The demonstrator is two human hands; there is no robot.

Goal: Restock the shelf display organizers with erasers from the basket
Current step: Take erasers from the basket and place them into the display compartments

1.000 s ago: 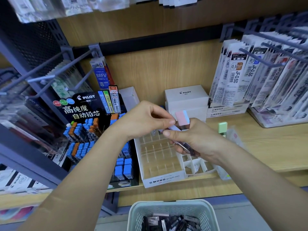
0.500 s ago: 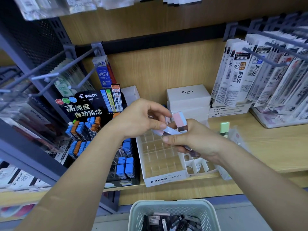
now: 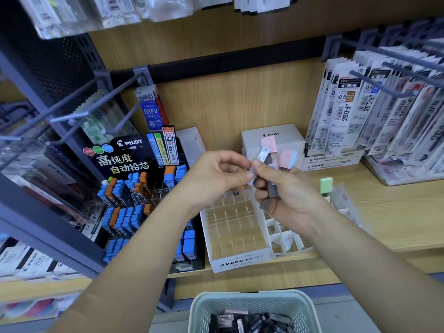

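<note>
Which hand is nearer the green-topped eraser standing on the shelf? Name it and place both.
Right. The right hand, gripping several erasers, is just left of the green-topped eraser, not touching it. The left hand is farther left, beyond the right hand, pinching one of them.

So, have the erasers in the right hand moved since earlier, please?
Yes, upward: the erasers now reach the logo on the white PILOT box; earlier they sat below it.

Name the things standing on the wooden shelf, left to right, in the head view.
Pilot lead display → MONO organizer → white divided organizer → green eraser → tray of refill packs.
</note>
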